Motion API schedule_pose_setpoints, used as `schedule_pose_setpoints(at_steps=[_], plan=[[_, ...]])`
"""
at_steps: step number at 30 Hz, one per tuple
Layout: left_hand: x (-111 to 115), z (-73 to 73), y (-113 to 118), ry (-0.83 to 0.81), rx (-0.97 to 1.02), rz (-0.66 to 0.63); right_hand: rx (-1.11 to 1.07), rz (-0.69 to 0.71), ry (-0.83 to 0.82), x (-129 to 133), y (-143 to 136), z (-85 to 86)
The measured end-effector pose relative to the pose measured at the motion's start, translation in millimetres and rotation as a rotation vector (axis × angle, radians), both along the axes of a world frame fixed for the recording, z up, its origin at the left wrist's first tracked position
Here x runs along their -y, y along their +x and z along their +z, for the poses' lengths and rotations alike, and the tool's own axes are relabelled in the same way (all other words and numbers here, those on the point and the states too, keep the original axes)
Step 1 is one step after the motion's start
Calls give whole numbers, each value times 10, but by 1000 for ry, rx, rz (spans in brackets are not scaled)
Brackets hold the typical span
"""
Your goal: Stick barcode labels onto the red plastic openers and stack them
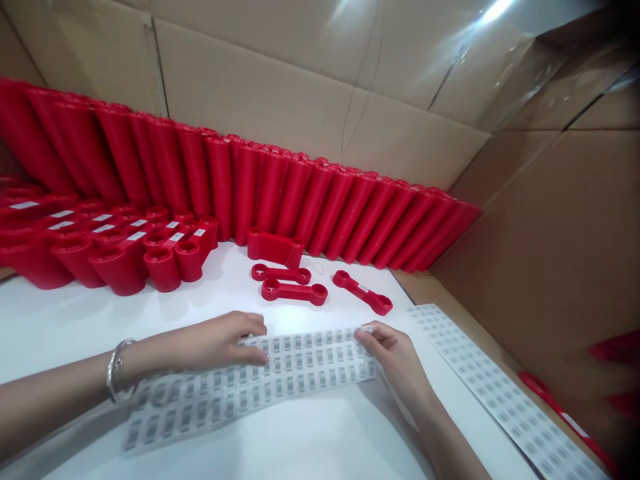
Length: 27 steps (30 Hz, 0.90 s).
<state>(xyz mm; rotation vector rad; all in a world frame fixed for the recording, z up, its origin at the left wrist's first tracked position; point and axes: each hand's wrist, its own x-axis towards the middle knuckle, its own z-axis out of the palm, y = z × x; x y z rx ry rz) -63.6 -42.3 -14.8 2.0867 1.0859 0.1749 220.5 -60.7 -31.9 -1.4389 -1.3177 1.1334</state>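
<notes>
A sheet of barcode stickers [295, 373], printed in several rows, stretches between my hands above the white table. My right hand [395, 357] pinches the sheet's right end between thumb and fingers. Over the sheet's left part reaches my left hand [227, 341], thumb and fingers apart; whether it touches the sheet I cannot tell. Just beyond lie two red dumbbell-shaped plastic pieces with ring ends, a nearer piece [295, 292] and a farther piece [281, 274]. A third red piece [363, 291], bearing a white sticker, lies at an angle to their right.
Tall stacks of red pieces [295, 200] line the cardboard wall [300, 87]. Shorter stacks with white stickers [125, 257] stand at left. A small red stack [275, 249] lies behind the loose pieces. Another sticker sheet [500, 387] runs along the table's right edge.
</notes>
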Motion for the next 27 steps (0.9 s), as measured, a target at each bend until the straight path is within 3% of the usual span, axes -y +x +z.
schedule_pose_setpoints(at_steps=[6, 13, 22, 27], plan=[[-77, -124, 27, -23, 51, 242, 19, -13, 11, 2, 3, -1], [-74, -75, 3, -3, 17, 144, -5, 15, -12, -22, 19, -49], [-74, -93, -38, -38, -9, 130, -15, 3, 3, -32, 22, -101], [-70, -45, 29, 91, -1, 106, 9, -13, 43, 0, 3, -80]])
